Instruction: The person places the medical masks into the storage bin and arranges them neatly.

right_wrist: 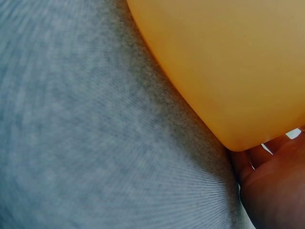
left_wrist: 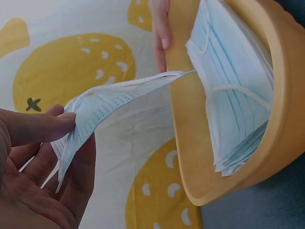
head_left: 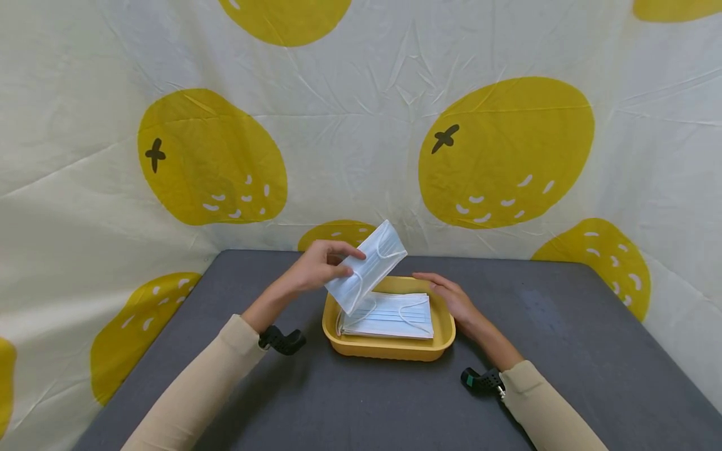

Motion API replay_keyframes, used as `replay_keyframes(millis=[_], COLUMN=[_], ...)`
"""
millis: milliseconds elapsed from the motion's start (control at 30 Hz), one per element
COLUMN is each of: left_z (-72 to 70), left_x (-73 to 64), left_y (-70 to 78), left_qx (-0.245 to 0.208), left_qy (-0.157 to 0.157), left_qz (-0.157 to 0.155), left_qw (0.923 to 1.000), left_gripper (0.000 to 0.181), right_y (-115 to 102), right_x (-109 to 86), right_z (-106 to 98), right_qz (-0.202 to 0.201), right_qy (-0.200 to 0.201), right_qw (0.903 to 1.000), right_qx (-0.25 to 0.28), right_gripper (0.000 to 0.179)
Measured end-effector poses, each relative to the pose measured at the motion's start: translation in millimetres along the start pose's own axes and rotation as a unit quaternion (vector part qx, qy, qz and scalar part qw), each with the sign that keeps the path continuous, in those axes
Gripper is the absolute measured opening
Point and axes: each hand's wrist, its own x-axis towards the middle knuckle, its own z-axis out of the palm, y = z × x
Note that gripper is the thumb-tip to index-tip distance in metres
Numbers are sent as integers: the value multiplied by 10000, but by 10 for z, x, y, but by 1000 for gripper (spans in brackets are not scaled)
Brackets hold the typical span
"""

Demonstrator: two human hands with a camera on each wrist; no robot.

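Between thumb and fingers my left hand (head_left: 323, 266) pinches a light blue face mask (head_left: 369, 266) by its edge, tilted above a yellow basket (head_left: 389, 352). The left wrist view shows the held mask (left_wrist: 109, 102) slightly folded, its far corner near the basket's contents. Inside the basket lies a stack of face masks (head_left: 389, 316) with white ear loops, flat and blue side up. My right hand (head_left: 451, 299) rests along the basket's right side with fingers extended. In the right wrist view the basket wall (right_wrist: 238, 71) hides most of those fingers.
The basket stands on a dark grey table (head_left: 361, 407). A white curtain (head_left: 361, 156) with large yellow fruit prints hangs behind and at the sides. Each wrist wears a black strap-on device (head_left: 282, 340).
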Motion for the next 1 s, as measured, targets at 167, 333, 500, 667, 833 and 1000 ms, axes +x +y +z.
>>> replay_keyframes(millis=[167, 333, 500, 667, 833, 1000], left_z=[5, 5, 2, 2, 1, 13], left_x=[26, 55, 97, 162, 226, 297], left_y=[43, 102, 125, 133, 148, 144], left_qx=[247, 458, 638, 802, 846, 721], left_qy=[-157, -321, -505, -727, -1081, -1587], left_qz=[225, 336, 417, 620, 826, 832], left_qw=[9993, 9979, 9958, 9922, 9871, 9812], left_gripper=[30, 30, 31, 31, 30, 29], right_y=[-2, -6, -5, -8, -21, -15], right_x=[-4, -13, -11, -16, -38, -36], right_z=[-6, -12, -18, -20, -18, -14], right_qz=[-2, 11, 91, 163, 325, 283], right_qy=[-25, -27, -22, 87, 190, 230], right_qw=[10000, 9999, 9998, 9998, 9993, 9993], right_qx=[8, 99, 155, 37, 36, 126], right_gripper=[43, 44, 44, 43, 45, 46])
